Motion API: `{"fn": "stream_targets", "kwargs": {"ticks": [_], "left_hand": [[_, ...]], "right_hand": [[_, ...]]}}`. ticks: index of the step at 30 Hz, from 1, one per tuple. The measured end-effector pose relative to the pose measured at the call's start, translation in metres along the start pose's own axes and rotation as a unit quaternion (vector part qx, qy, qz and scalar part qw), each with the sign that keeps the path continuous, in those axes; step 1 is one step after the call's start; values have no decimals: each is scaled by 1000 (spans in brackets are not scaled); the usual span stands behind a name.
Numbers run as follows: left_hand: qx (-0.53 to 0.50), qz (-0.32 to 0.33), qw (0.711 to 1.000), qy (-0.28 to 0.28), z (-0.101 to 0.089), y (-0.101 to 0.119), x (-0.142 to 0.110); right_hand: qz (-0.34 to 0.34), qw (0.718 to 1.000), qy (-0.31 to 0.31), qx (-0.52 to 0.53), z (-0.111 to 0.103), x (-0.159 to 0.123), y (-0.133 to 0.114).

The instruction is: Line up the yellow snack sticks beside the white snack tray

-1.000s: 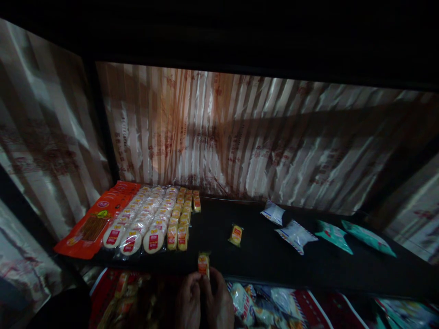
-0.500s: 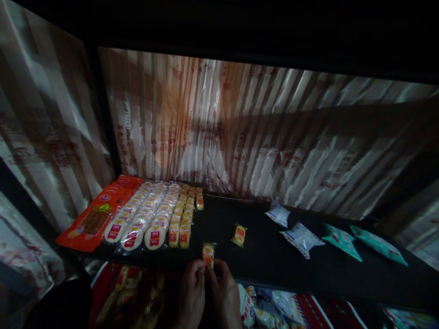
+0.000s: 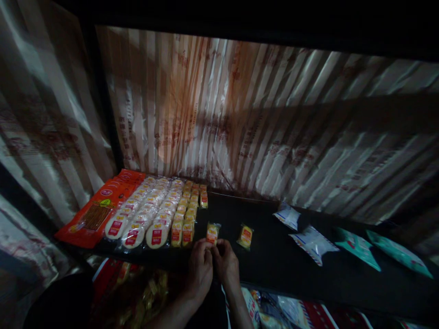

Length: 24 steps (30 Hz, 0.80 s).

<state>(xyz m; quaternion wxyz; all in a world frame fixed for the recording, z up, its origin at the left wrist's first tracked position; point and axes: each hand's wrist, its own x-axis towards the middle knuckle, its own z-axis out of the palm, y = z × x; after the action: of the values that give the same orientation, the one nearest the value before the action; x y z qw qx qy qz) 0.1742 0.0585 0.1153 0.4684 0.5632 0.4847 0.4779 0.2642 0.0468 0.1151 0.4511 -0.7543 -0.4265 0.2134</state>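
Grip of left hand and grip of right hand both narrow, fingertips pinching the lower end of one small yellow packet, hands side by side. Held packet is upright at the near part of black shelf, between the rows of yellow packets on its left and a single yellow packet on its right; can't tell if it touches the shelf. Left of the rows: round white packets in rows, then orange bags at far left end. To the right: two white bags, one farther back, then two green bags, all apart from the hands. Below the near edge, dim: more yellow packets left, mixed bags right. Striped plastic sheeting behind shelf
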Motion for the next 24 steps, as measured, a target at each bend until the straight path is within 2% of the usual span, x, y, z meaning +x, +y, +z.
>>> {"fn": "stream_targets", "kwargs": {"ticks": [5, 10, 14, 18, 24], "left_hand": [[-14, 13, 1000, 6, 7, -2, 11], [2, -20, 1000, -9, 13, 4, 25], [17, -24, 999, -16, 19, 4, 36], [31, -32, 999, -29, 24, -4, 48], [28, -25, 999, -6, 40, -21, 68]], "right_hand": [[-8, 1000, -4, -29, 7, 14, -6], [-30, 999, 0, -26, 13, 29, -5], [-20, 1000, -2, -21, 17, 42, -3], [-8, 1000, -14, -27, 20, 52, -6], [-2, 999, -22, -24, 25, 67, -9]]}}
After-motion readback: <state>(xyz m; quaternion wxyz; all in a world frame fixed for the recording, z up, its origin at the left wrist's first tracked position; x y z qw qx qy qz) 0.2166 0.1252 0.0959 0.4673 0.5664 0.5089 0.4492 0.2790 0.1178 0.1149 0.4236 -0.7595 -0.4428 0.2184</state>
